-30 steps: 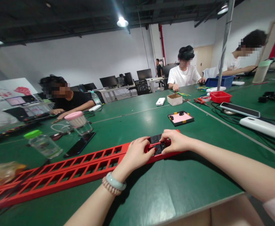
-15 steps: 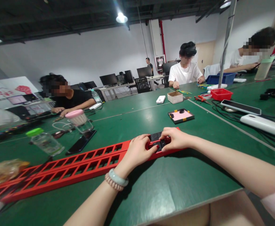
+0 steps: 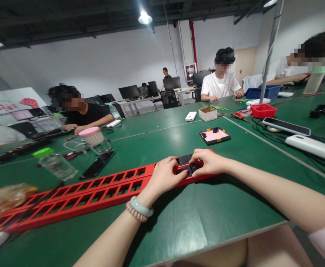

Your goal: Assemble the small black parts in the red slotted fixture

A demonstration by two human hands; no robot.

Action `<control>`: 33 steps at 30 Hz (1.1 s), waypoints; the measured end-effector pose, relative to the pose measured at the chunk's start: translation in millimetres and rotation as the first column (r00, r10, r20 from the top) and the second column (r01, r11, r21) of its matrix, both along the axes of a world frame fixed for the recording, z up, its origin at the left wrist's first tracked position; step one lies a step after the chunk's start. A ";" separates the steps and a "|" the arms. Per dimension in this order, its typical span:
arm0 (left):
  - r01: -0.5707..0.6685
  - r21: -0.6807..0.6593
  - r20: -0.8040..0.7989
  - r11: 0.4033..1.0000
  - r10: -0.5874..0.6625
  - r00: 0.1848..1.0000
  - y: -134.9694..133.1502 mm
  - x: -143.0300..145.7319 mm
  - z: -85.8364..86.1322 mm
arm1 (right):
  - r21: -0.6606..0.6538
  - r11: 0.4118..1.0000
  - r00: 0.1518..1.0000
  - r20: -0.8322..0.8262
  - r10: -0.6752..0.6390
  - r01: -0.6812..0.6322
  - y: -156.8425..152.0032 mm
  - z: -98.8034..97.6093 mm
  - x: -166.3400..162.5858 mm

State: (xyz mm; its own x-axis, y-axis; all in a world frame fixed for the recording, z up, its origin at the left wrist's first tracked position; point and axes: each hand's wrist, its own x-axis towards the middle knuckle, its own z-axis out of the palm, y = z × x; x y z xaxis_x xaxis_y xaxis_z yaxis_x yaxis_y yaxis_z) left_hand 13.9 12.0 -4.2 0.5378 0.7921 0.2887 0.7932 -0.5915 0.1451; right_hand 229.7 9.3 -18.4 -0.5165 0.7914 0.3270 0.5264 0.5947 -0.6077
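Observation:
A long red frame (image 3: 149,171) with two rows of slots lies slantwise across the table. Black rectangular blocks (image 3: 185,160) sit in the slots at its right end. My left hand (image 3: 164,173) curls over that end, its thumb and fingers bent round a black block in the near row. From the other side, my right hand (image 3: 209,163) pinches with thumb and forefinger at the same blocks. Both hands partly hide the blocks, so how firmly each one is seated cannot be seen. Farther back lies a small black tray (image 3: 220,140) with a pink pad and small black pieces.
Left of the frame are a dark phone (image 3: 98,166), a green-lidded jar (image 3: 57,167), a pink-lidded cup (image 3: 97,141) and a plastic bag (image 3: 8,200). To the right are a red bin (image 3: 263,111), pliers (image 3: 240,117) and cables. Several people sit round the table.
Both hands keep nearly the same hold at the black blocks. The view has shifted slightly, and a person in the background has moved left.

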 end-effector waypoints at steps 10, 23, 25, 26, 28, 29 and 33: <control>0.011 -0.002 0.008 1.000 -0.011 1.000 0.4 -0.6 -1.8 | -0.002 1.000 1.000 0.017 0.012 -0.012 -3.3 2.0 -0.8; 0.018 0.013 0.008 1.000 -0.018 1.000 1.2 -1.0 -3.9 | 0.028 0.999 0.992 0.121 0.036 -0.040 -5.6 7.9 -1.0; 0.021 0.014 0.006 1.000 -0.021 1.000 1.1 -1.2 -3.9 | 0.031 0.999 0.991 0.127 0.041 -0.045 -5.5 8.2 -1.0; 0.020 0.014 0.006 1.000 -0.020 1.000 1.1 -1.3 -3.8 | 0.031 0.998 0.991 0.126 0.043 -0.048 -5.4 8.2 -0.9; 0.015 0.015 0.006 1.000 -0.015 1.000 1.0 -1.3 -3.7 | 0.030 0.998 0.991 0.124 0.048 -0.052 -5.3 8.0 -0.7; 0.013 0.015 0.005 1.000 -0.013 1.000 0.9 -1.3 -3.7 | 0.031 0.998 0.991 0.127 0.049 -0.053 -5.3 7.9 -0.5; 0.019 0.019 0.002 1.000 -0.019 1.000 1.2 -1.6 -4.5 | 0.044 0.997 0.988 0.144 0.051 -0.058 -6.3 8.3 0.7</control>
